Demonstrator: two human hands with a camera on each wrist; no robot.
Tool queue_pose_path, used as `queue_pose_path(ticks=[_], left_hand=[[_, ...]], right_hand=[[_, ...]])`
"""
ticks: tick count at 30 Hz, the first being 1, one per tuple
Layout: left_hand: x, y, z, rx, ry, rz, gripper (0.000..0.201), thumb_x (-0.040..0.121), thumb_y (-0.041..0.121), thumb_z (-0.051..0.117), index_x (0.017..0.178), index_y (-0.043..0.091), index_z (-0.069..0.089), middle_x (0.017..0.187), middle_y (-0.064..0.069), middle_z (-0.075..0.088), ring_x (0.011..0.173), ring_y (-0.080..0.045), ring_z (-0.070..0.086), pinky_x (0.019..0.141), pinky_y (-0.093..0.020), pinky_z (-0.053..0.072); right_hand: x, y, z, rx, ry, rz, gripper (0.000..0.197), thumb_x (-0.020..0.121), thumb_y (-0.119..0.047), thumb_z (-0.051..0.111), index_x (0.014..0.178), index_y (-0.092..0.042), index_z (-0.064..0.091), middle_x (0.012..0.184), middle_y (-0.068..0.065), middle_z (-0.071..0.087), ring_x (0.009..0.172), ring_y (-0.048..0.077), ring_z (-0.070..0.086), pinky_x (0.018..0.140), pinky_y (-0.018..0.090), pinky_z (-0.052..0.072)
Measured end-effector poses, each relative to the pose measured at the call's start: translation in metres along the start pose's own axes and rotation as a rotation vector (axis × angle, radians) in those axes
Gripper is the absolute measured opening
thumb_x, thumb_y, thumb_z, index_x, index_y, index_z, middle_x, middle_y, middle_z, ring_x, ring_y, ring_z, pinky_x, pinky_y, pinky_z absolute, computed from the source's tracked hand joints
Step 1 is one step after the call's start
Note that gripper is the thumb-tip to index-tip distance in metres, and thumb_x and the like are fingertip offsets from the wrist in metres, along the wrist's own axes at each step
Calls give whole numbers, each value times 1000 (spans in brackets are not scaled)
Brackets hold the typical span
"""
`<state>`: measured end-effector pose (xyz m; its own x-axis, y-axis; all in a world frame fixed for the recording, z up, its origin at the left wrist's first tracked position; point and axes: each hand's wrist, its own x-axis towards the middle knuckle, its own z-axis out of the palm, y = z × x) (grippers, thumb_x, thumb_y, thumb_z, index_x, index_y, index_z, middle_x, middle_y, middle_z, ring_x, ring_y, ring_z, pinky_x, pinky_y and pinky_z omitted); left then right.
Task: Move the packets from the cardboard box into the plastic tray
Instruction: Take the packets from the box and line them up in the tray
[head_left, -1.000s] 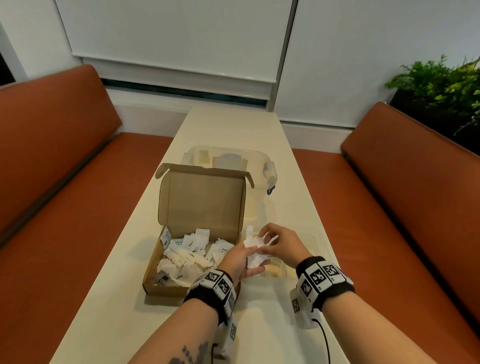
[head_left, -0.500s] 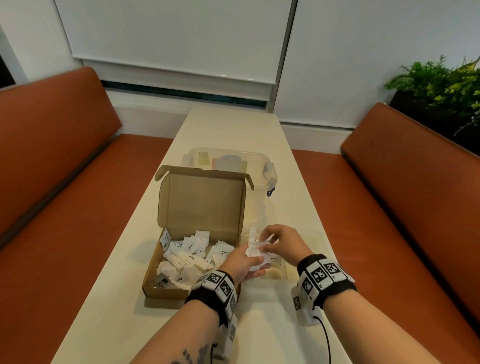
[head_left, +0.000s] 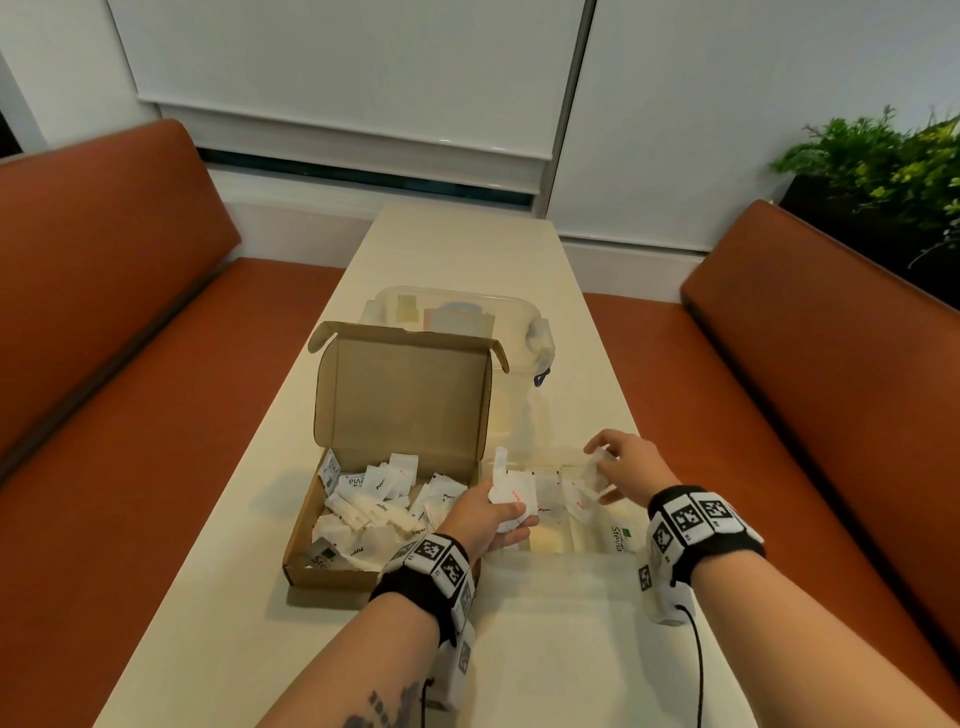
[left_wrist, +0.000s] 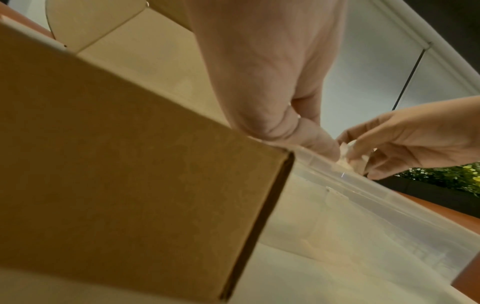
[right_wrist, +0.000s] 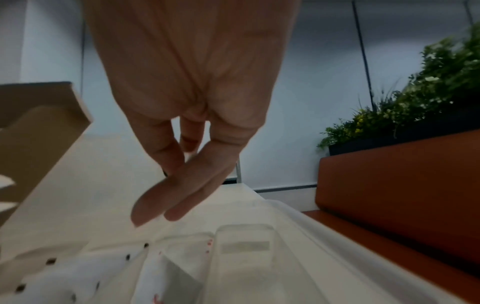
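The open cardboard box (head_left: 332, 519) holds several white packets (head_left: 374, 499). Just right of it lies the clear plastic tray (head_left: 561, 555), with a few packets (head_left: 615, 538) lying in it. My left hand (head_left: 498, 512) grips a bunch of white packets (head_left: 514, 491) at the box's right wall, over the tray's left end. My right hand (head_left: 605, 470) pinches one packet (head_left: 592, 470) above the tray's far right part. The left wrist view shows the box wall (left_wrist: 130, 154), the tray rim (left_wrist: 389, 197) and my right hand (left_wrist: 389, 144). In the right wrist view my right hand (right_wrist: 176, 185) hangs over the tray (right_wrist: 324, 226).
A lidded clear container (head_left: 457, 312) stands behind the box's raised lid (head_left: 405, 389). Orange benches (head_left: 130, 415) run along both sides of the narrow table (head_left: 519, 649). A plant (head_left: 883, 171) stands at the far right.
My right hand has drawn away from the left hand to the right, taking one packet out over the tray. The left hand still grips its bunch in nearly the same place.
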<state>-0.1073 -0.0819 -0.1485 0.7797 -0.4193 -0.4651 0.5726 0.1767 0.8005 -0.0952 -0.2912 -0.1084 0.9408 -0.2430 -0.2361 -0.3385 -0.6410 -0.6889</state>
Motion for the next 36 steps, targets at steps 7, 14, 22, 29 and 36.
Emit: queue_pose_path(ticks=[7,14,22,29,36], left_hand=[[-1,1,1,3,16,13,47,93,-7,50,138,3,39,129,-24,53,89,-25,65,68,-25,57],[-1,1,1,23,8,14,44,93,-8,48,135,2,40,131,-25,51,98,-30,62,69,-25,57],[3,0,-1,16,3,-2,44,92,-10,49,133,4,43,112,-17,56,95,-30,64,75,-29,57],[2,0,0,11,2,8,43,92,-10,49,133,3,43,119,-20,53,97,-32,63,74,-29,57],[3,1,0,16,-4,-2,41,92,-10,49,130,3,43,119,-20,51,94,-29,63,72,-29,57]], right_hand=[[5,4,21,-493,-16,-69,20,80,-1,61,99,-8,63,96,9,65,82,20,61,75,26,52],[4,4,34,-673,-49,-120,13,85,-13,63,94,-12,73,107,5,62,95,22,61,86,26,49],[2,4,40,-748,-45,-118,23,88,-6,53,101,-10,72,113,8,60,100,25,60,87,26,47],[7,3,40,-809,-86,-173,27,87,-3,50,104,-8,70,106,9,66,98,25,61,84,27,48],[13,9,31,-764,-117,-229,28,90,-5,55,108,-19,71,114,4,57,107,20,55,91,24,43]])
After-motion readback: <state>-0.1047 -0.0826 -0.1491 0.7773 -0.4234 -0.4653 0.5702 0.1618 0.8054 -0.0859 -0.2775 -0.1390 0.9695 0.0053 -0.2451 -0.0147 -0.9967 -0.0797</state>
